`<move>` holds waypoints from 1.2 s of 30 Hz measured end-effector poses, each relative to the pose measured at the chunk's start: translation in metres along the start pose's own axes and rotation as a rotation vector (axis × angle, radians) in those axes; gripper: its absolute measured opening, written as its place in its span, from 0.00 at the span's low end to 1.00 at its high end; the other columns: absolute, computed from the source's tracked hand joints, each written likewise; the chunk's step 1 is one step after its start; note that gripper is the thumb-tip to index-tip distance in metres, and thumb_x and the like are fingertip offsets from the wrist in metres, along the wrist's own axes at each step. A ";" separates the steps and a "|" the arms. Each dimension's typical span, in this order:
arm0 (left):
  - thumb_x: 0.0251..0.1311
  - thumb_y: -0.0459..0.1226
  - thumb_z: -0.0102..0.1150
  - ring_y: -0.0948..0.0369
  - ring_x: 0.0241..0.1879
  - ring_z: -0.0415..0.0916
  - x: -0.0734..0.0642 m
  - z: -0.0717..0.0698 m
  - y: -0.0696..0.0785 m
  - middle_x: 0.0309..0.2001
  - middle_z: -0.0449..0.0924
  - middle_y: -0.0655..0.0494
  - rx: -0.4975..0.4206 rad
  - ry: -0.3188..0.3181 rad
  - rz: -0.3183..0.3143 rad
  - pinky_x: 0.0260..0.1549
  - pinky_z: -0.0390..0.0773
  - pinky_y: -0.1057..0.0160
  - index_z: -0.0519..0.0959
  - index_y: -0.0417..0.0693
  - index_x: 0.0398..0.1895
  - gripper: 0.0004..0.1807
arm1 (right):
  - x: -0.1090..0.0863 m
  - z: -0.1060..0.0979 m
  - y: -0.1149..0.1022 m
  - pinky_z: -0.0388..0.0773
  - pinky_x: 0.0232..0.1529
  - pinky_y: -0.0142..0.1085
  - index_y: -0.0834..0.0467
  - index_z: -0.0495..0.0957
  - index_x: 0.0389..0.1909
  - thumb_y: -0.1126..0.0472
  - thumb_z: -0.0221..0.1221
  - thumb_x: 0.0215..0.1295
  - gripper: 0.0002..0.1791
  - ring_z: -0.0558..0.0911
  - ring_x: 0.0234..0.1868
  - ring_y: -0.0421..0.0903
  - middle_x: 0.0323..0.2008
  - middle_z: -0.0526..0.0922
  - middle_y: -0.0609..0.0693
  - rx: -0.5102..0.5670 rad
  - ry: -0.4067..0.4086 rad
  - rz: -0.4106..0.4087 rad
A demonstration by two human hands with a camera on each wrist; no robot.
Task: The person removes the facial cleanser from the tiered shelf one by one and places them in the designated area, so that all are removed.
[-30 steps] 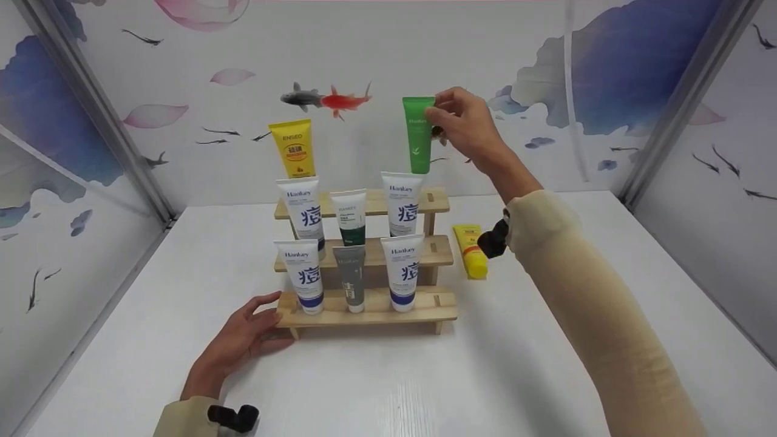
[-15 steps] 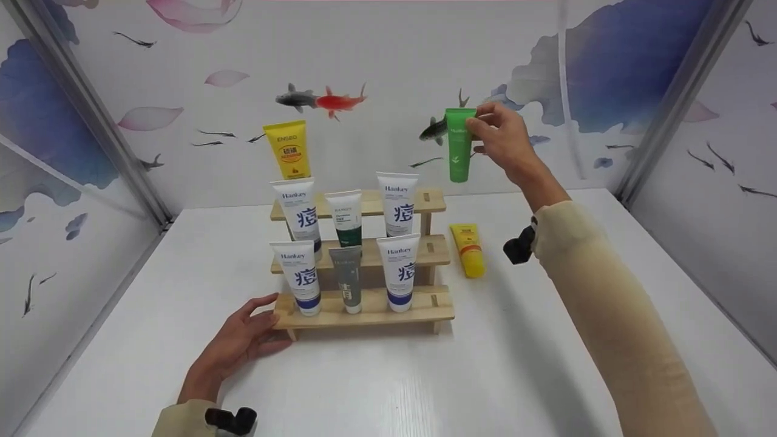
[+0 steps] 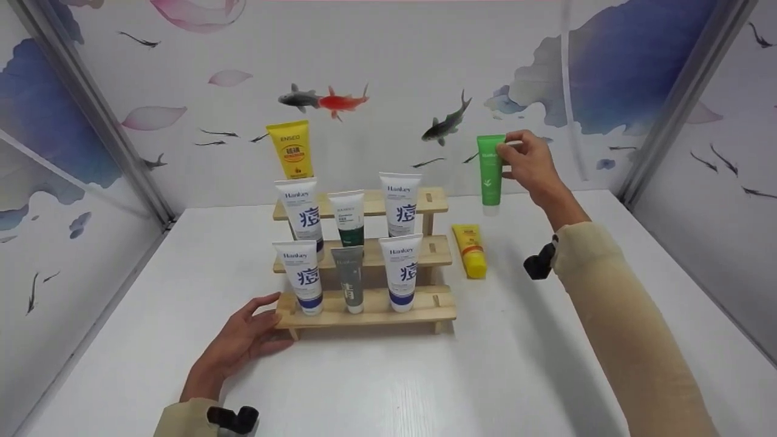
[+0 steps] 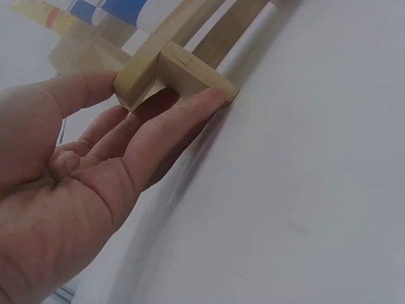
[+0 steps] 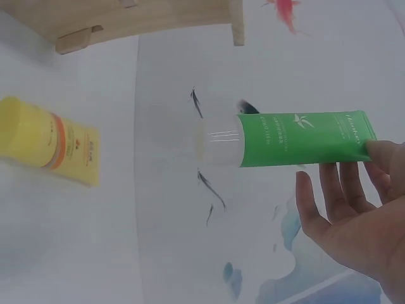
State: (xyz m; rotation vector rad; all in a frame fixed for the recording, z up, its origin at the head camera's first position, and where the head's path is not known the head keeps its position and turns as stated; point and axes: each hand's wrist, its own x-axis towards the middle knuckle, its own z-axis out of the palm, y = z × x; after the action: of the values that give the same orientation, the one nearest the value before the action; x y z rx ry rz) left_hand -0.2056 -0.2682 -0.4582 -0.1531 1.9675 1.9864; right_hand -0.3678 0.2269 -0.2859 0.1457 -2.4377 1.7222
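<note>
In the head view my right hand (image 3: pixel 533 164) pinches the top end of a green squeeze tube (image 3: pixel 490 170), which hangs upright right of the three-tier wooden display rack (image 3: pixel 376 315). Its white cap (image 5: pixel 221 140) shows in the right wrist view. My left hand (image 3: pixel 246 334) holds the left end of the rack's lowest tier; the left wrist view has the thumb on the board and fingers at the leg (image 4: pixel 193 73). On the rack stand several tubes: a yellow tube (image 3: pixel 291 149) on top, white tubes (image 3: pixel 400 273) and a grey tube (image 3: pixel 349 279) below.
Another yellow tube (image 3: pixel 471 250) lies on the white table (image 3: pixel 388 382), to the right of the rack. Printed panels (image 3: pixel 388 48) enclose the table at the back and both sides, with metal posts (image 3: pixel 115 121) at the corners.
My right hand has carried the green tube from above the rack's top right to the right and down, clear of the rack. My left hand stays at the lowest tier.
</note>
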 end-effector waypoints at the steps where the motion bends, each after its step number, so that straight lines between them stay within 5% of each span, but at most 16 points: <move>1: 0.71 0.42 0.57 0.54 0.58 0.80 0.000 0.000 0.000 0.75 0.57 0.35 0.005 0.004 0.003 0.58 0.83 0.52 0.50 0.53 0.79 0.38 | 0.000 -0.001 0.005 0.76 0.68 0.51 0.58 0.62 0.66 0.51 0.48 0.78 0.23 0.78 0.59 0.52 0.59 0.72 0.58 0.001 0.000 0.007; 9: 0.72 0.42 0.55 0.51 0.58 0.80 0.002 0.002 -0.001 0.74 0.61 0.35 0.024 0.048 0.004 0.57 0.83 0.51 0.53 0.55 0.78 0.36 | 0.001 -0.006 0.045 0.79 0.65 0.48 0.58 0.62 0.69 0.50 0.47 0.78 0.25 0.78 0.55 0.46 0.57 0.72 0.55 -0.005 0.018 0.089; 23: 0.71 0.43 0.56 0.51 0.59 0.80 0.001 0.000 -0.003 0.74 0.61 0.35 0.016 0.037 0.003 0.58 0.83 0.52 0.53 0.54 0.78 0.37 | 0.001 0.005 0.103 0.79 0.64 0.46 0.59 0.59 0.74 0.52 0.45 0.80 0.27 0.75 0.58 0.50 0.67 0.69 0.62 -0.063 -0.045 0.256; 29: 0.71 0.42 0.57 0.52 0.61 0.78 0.003 -0.001 -0.004 0.75 0.59 0.34 0.001 -0.011 0.022 0.59 0.82 0.52 0.51 0.52 0.79 0.38 | 0.000 0.014 0.123 0.78 0.66 0.46 0.58 0.59 0.75 0.53 0.45 0.80 0.28 0.74 0.59 0.51 0.68 0.69 0.62 -0.079 -0.059 0.330; 36: 0.71 0.44 0.57 0.53 0.59 0.79 0.000 -0.001 -0.003 0.74 0.58 0.33 0.005 -0.032 0.043 0.59 0.82 0.52 0.49 0.49 0.79 0.40 | 0.002 0.020 0.141 0.81 0.57 0.36 0.58 0.58 0.76 0.52 0.45 0.80 0.29 0.75 0.56 0.48 0.67 0.70 0.61 -0.080 -0.065 0.359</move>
State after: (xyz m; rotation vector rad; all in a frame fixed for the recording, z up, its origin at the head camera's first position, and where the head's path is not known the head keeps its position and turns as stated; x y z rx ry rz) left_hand -0.2052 -0.2694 -0.4611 -0.0778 1.9715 1.9969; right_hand -0.3952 0.2554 -0.4230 -0.2658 -2.7075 1.7696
